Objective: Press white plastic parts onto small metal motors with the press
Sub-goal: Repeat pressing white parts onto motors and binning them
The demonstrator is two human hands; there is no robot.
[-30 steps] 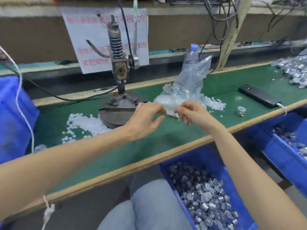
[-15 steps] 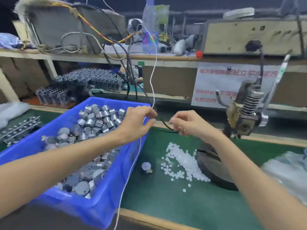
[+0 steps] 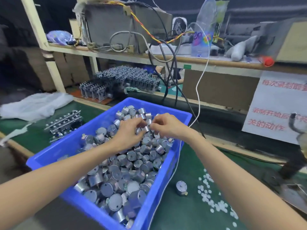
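Left hand (image 3: 131, 131) and right hand (image 3: 167, 125) over blue bin (image 3: 49, 157), fingers (image 3: 139, 121) curled, pinching motors (image 3: 116, 176) atop pile. Lone motor (image 3: 181, 188) and white parts (image 3: 210, 199) on tabletop (image 3: 186, 214) beside bin.

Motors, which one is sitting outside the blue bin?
The lone motor on the green mat right of the blue bin, near the white plastic parts; all others are piled inside the bin.
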